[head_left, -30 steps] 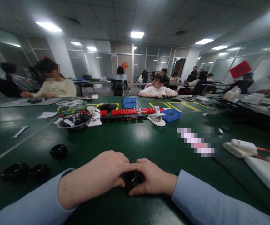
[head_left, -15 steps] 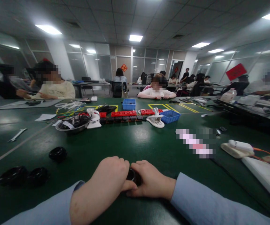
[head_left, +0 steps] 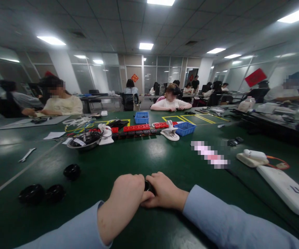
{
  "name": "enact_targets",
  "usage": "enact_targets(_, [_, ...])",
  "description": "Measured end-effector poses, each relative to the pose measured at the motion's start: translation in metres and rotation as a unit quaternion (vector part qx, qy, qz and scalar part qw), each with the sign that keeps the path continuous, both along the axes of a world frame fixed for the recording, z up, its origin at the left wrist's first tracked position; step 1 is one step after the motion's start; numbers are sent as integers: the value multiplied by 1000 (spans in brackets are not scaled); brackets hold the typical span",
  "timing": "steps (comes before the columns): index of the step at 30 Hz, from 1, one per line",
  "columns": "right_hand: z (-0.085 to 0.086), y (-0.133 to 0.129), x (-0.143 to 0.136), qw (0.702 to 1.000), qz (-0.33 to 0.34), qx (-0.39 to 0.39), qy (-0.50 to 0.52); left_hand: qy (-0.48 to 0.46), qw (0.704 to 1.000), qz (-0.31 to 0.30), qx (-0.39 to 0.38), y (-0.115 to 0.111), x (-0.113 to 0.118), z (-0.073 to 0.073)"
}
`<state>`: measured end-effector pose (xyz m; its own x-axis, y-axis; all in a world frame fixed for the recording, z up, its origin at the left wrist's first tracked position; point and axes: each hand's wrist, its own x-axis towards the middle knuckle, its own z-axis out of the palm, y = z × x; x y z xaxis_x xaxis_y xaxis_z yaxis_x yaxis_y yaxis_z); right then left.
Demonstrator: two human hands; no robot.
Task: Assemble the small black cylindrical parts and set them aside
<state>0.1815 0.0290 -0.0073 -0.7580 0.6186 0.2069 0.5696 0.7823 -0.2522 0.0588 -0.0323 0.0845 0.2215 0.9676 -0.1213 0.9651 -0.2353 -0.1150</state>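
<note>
Your black part (head_left: 147,186) sits low in the centre of the frame on the green surface (head_left: 149,155), mostly hidden; only a dark rim shows between your hands. Your left hand (head_left: 127,193) is curled into a fist around its left side, and your right hand (head_left: 163,193) closes on it from the right, fingers folded over the top, the two hands touching. To the lower left lie three more black rings (head_left: 45,188), well apart from your hands. A wrench (head_left: 27,155) lies at the left edge. Further up, mid-frame, stand a metal bowl (head_left: 84,140), red blocks (head_left: 136,128) and blue bins (head_left: 184,128). At the lower right lies a white board (head_left: 286,190).
</note>
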Motion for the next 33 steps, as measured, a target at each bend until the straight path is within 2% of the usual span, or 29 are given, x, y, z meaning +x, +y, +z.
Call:
enact_targets(8, [-4, -2, -4, 999, -33, 24, 0, -18, 997, 40, 67, -2, 1, -16])
enact_targets(13, [-7, -4, -8, 998, -57, 30, 5, -26, 994, 53, 97, -5, 1, -20])
enact_targets(17, [-5, -4, -7, 997, -69, 19, 14, -26, 992, 56, 109, -8, 2, -16])
enact_targets(21, [3, -5, 4, 997, -70, 1, 42, -26, 991, 57, 119, -11, -8, -6])
enact_targets(25, [12, -7, 16, 993, -70, -3, 100, -97, 980, -19, 170, -14, -34, -2])
enact_targets(27, [16, -8, 19, 990, -68, -3, 125, -146, 972, -59, 175, -17, -49, -10])
enact_targets(29, [17, -10, 19, 988, -62, -8, 141, -174, 969, -77, 156, -21, -59, -25])
enact_targets(33, [18, -13, 17, 980, -36, -19, 196, -222, 966, -37, 127, -24, -68, -58])
